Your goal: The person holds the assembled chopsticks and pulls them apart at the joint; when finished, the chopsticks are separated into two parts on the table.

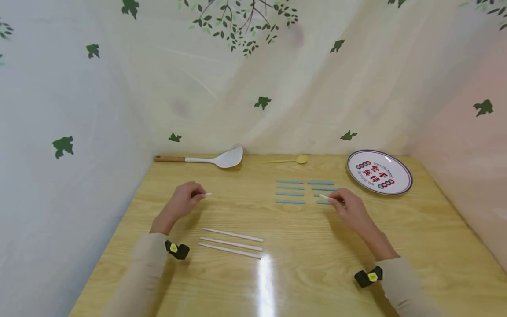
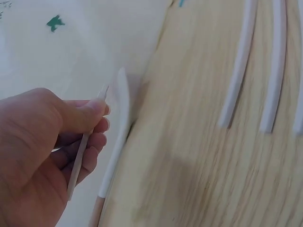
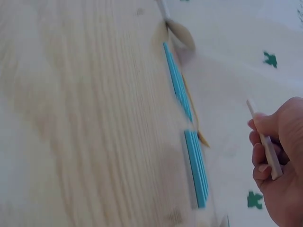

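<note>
My left hand [image 1: 183, 201] is above the left part of the table, pinching a short pale chopstick piece [image 2: 77, 168] between thumb and fingers; its exposed tip looks jagged. Over the right side, my right hand [image 1: 350, 209] pinches another short pale chopstick piece [image 3: 271, 158]. The two pieces are far apart. Between and nearer than the hands, three long pale pink chopsticks [image 1: 233, 234] lie roughly parallel. Short blue sticks [image 1: 290, 194] form two columns at the middle right. In the head view, the right hand overlaps the ends of the right column's nearer blue sticks.
Along the back edge lie a white spatula [image 1: 227, 158] with a wooden handle and a small yellow spoon [image 1: 302, 159]. A white plate [image 1: 366, 159] with red characters stands at the back right. Leaf-patterned cloth [image 1: 222, 110] borders the wooden table [image 1: 309, 273].
</note>
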Demonstrator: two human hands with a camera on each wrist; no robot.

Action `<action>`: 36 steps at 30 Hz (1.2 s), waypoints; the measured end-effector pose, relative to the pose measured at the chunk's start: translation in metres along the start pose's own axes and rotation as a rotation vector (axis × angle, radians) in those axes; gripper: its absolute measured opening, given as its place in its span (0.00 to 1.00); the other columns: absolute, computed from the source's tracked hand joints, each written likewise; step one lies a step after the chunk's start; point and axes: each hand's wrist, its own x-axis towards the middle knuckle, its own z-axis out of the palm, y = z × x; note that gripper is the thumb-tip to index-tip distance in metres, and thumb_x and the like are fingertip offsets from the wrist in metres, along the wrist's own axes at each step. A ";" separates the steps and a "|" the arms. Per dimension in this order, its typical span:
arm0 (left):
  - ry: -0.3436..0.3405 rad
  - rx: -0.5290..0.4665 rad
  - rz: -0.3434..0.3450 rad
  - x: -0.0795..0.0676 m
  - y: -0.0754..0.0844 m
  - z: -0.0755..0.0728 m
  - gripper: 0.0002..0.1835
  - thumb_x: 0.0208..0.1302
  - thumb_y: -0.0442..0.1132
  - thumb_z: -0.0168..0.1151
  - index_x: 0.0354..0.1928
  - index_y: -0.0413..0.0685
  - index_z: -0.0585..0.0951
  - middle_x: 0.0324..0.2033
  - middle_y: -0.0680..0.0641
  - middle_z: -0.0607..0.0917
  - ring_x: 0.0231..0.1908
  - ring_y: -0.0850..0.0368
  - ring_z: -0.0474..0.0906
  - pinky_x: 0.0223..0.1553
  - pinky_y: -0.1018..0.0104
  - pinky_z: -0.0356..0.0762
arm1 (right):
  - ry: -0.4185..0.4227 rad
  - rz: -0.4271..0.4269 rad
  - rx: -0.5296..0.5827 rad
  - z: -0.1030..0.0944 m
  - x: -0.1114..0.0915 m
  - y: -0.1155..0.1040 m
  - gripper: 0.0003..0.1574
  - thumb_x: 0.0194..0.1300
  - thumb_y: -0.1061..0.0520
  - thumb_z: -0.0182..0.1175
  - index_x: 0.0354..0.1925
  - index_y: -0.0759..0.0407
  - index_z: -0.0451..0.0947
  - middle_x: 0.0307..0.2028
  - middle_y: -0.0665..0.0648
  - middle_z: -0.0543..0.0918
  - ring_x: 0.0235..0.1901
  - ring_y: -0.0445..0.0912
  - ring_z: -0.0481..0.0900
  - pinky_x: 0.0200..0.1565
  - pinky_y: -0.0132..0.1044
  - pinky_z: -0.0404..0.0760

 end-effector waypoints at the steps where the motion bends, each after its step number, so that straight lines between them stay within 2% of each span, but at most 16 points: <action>1: -0.016 -0.010 -0.011 -0.001 -0.004 -0.004 0.03 0.62 0.31 0.62 0.31 0.39 0.82 0.27 0.45 0.80 0.27 0.55 0.72 0.32 0.62 0.71 | 0.002 0.020 -0.011 -0.007 -0.003 0.007 0.03 0.65 0.64 0.59 0.38 0.64 0.78 0.31 0.55 0.79 0.30 0.40 0.71 0.32 0.32 0.73; 3: -0.046 -0.023 0.010 -0.002 -0.006 -0.005 0.04 0.64 0.32 0.61 0.33 0.39 0.82 0.29 0.44 0.80 0.29 0.55 0.73 0.32 0.61 0.72 | -0.002 0.038 -0.023 -0.016 -0.007 0.017 0.04 0.67 0.62 0.58 0.39 0.63 0.78 0.31 0.55 0.79 0.30 0.39 0.70 0.32 0.30 0.72; 7: -0.066 -0.049 0.020 0.003 0.007 0.006 0.05 0.65 0.34 0.60 0.35 0.40 0.83 0.31 0.45 0.81 0.31 0.56 0.74 0.35 0.61 0.73 | -0.003 0.052 -0.003 -0.019 -0.014 0.025 0.05 0.67 0.60 0.59 0.38 0.60 0.81 0.32 0.54 0.79 0.30 0.34 0.70 0.31 0.25 0.74; 12: -0.053 -0.077 0.056 0.013 0.032 0.035 0.05 0.65 0.34 0.60 0.36 0.41 0.83 0.31 0.46 0.80 0.32 0.56 0.73 0.36 0.62 0.73 | 0.010 0.070 0.044 -0.015 -0.020 0.029 0.05 0.64 0.62 0.61 0.37 0.61 0.83 0.34 0.55 0.79 0.32 0.32 0.72 0.33 0.21 0.75; 15: -0.071 -0.097 0.071 0.019 0.052 0.055 0.04 0.65 0.34 0.60 0.37 0.41 0.82 0.31 0.46 0.78 0.33 0.56 0.73 0.37 0.62 0.74 | -0.001 0.068 0.070 -0.013 -0.021 0.032 0.05 0.65 0.63 0.60 0.37 0.62 0.82 0.34 0.56 0.78 0.32 0.34 0.72 0.33 0.22 0.74; 21: -0.152 -0.140 0.135 0.032 0.095 0.094 0.06 0.66 0.31 0.57 0.40 0.40 0.83 0.33 0.46 0.77 0.35 0.56 0.73 0.40 0.62 0.75 | -0.088 0.050 0.089 -0.011 -0.022 0.041 0.07 0.66 0.63 0.59 0.40 0.60 0.83 0.36 0.55 0.80 0.32 0.37 0.70 0.33 0.26 0.71; 26: -0.194 -0.153 0.203 0.042 0.119 0.118 0.08 0.67 0.30 0.54 0.43 0.39 0.81 0.35 0.46 0.78 0.36 0.55 0.73 0.42 0.64 0.74 | -0.150 0.081 0.083 -0.011 -0.021 0.043 0.07 0.65 0.60 0.60 0.40 0.56 0.84 0.36 0.53 0.81 0.32 0.37 0.70 0.34 0.29 0.71; 30: -0.194 -0.155 0.211 0.048 0.134 0.135 0.06 0.67 0.30 0.55 0.41 0.40 0.81 0.35 0.46 0.79 0.37 0.54 0.73 0.44 0.64 0.73 | -0.161 0.094 0.071 -0.011 -0.021 0.045 0.06 0.64 0.60 0.62 0.39 0.55 0.84 0.36 0.53 0.82 0.33 0.37 0.72 0.36 0.29 0.71; 36: -0.197 -0.134 0.166 0.052 0.154 0.156 0.05 0.67 0.32 0.57 0.39 0.43 0.82 0.37 0.47 0.79 0.41 0.54 0.74 0.46 0.64 0.72 | -0.193 0.112 0.107 -0.005 -0.020 0.053 0.06 0.63 0.59 0.63 0.39 0.55 0.84 0.36 0.52 0.84 0.36 0.36 0.75 0.39 0.27 0.74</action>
